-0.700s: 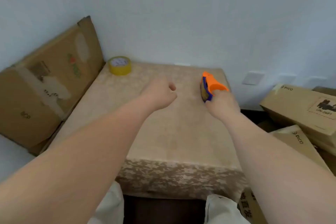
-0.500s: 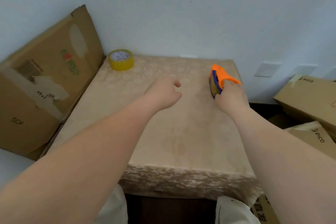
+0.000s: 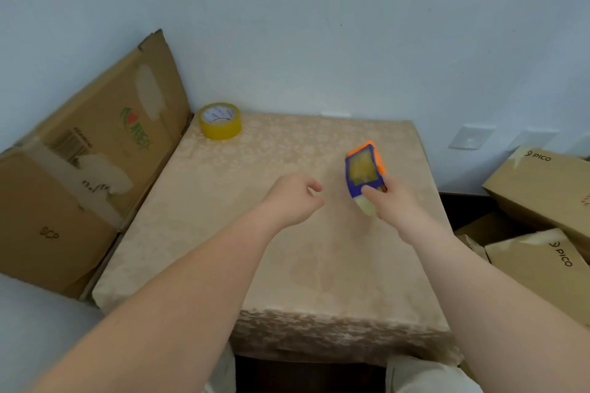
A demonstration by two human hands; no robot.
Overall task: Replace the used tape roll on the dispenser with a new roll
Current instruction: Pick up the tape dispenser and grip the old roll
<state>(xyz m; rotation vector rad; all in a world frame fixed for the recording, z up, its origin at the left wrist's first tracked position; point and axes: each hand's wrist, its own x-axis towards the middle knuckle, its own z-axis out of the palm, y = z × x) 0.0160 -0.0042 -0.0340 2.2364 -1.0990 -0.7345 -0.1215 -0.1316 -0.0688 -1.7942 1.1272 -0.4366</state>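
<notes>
My right hand [image 3: 394, 202] grips an orange and blue tape dispenser [image 3: 364, 169] and holds it tilted above the right part of the beige-covered table [image 3: 287, 265]. A yellowish used roll shows inside the dispenser. My left hand [image 3: 292, 198] hovers just left of it with fingers loosely curled, holding nothing. A fresh yellow tape roll [image 3: 220, 120] lies flat at the table's far left corner, well away from both hands.
A large flattened cardboard box [image 3: 92, 163] leans against the wall left of the table. Several PICO cardboard boxes [image 3: 539, 188] are stacked on the right. A pale wall stands directly behind the table.
My right hand has lifted the dispenser off the table and turned it so its blue side faces me. My left hand opened slightly and stayed near the middle.
</notes>
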